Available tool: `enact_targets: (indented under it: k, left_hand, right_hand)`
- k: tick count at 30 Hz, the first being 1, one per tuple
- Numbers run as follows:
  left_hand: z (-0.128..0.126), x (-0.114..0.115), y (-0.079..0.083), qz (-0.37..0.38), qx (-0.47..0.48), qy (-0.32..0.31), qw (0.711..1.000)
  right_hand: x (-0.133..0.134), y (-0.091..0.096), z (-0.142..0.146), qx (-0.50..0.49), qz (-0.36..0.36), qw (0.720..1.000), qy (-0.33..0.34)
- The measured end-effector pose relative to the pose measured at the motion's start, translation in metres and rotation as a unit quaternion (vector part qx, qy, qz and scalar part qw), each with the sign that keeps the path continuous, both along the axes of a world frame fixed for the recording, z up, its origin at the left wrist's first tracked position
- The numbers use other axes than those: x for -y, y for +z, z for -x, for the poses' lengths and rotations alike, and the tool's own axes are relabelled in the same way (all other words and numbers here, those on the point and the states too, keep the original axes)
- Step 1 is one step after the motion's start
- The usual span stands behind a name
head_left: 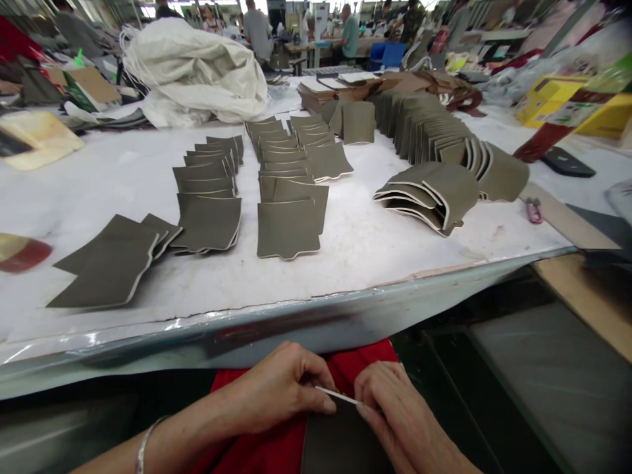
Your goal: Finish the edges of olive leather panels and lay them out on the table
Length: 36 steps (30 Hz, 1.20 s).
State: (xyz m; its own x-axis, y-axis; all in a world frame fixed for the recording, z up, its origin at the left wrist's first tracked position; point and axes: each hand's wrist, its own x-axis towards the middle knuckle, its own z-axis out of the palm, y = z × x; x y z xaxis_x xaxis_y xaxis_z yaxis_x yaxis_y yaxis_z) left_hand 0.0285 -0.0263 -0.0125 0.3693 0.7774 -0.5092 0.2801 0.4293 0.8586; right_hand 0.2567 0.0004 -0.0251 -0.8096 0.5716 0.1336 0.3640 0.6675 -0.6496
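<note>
Below the table's front edge, a dark olive leather-like panel (340, 438) lies over a red cloth (266, 421) on my lap. My left hand (289, 388) pinches the panel's pale top edge between thumb and fingers. Close by on the right, my right hand (390, 401) grips the same edge, its fingertips curled over it. A short white strip of edge (338, 395) shows between the two hands. The lower part of the panel runs out of view.
Matching olive panels (289, 227) lie in overlapping rows on the white-covered table (207, 283). A curved stack (434, 191) sits to the right, near a pink clip (534, 210) and a black phone-like object (567, 162). A white sack (192, 72) and a yellow box (548, 99) stand further back. People work beyond.
</note>
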Motion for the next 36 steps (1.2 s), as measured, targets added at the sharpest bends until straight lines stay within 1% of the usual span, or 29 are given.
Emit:
enact_targets:
  k: [3, 6, 8, 12, 16, 18, 21, 23, 26, 29, 33, 36]
  left_hand:
    - [0.003, 0.003, -0.001, 0.012, 0.005, 0.025, 1.000]
    - [0.003, 0.005, -0.003, -0.016, -0.025, 0.028, 0.999]
    - [0.002, 0.006, -0.002, -0.057, -0.057, 0.016, 0.997]
    - [-0.004, 0.005, 0.007, -0.134, -0.106, -0.022, 0.985]
    - [-0.015, 0.001, 0.011, -0.160, -0.098, -0.068, 0.980]
    - [-0.020, 0.000, 0.011, -0.177, -0.098, -0.085, 0.976]
    - [-0.026, 0.000, 0.011, -0.203, -0.097, -0.100, 0.969]
    - [-0.026, 0.002, 0.012, -0.215, -0.095, -0.101, 0.967]
    - [-0.025, 0.004, 0.012, -0.229, -0.102, -0.100, 0.963]
    - [-0.023, 0.005, 0.012, -0.233, -0.095, -0.084, 0.964]
    - [-0.023, 0.006, 0.009, -0.207, -0.088, -0.053, 0.973]
    - [-0.023, 0.009, 0.005, -0.182, -0.093, -0.032, 0.978]
  right_hand:
    - [-0.001, 0.001, 0.002, -0.001, 0.001, 1.000, 0.002]
    - [-0.002, 0.000, 0.004, -0.024, 0.002, 1.000, 0.007]
    - [-0.002, 0.000, 0.004, -0.027, 0.002, 1.000, 0.003]
    - [-0.002, 0.001, 0.004, -0.024, -0.017, 1.000, -0.004]
    - [-0.002, 0.001, 0.003, -0.010, -0.037, 0.999, 0.000]
    - [-0.001, 0.002, 0.002, -0.007, -0.020, 1.000, -0.006]
    - [0.000, 0.006, -0.001, -0.020, 0.035, 0.998, -0.039]
    - [0.001, 0.009, -0.002, -0.012, 0.063, 0.997, -0.048]
    - [0.000, 0.012, -0.002, 0.034, 0.084, 0.996, -0.026]
    - [-0.005, 0.012, -0.001, 0.073, 0.076, 0.994, -0.005]
    - [-0.011, 0.010, -0.007, 0.087, 0.026, 0.995, 0.028]
    - [-0.014, 0.010, -0.019, 0.097, -0.013, 0.994, 0.046]
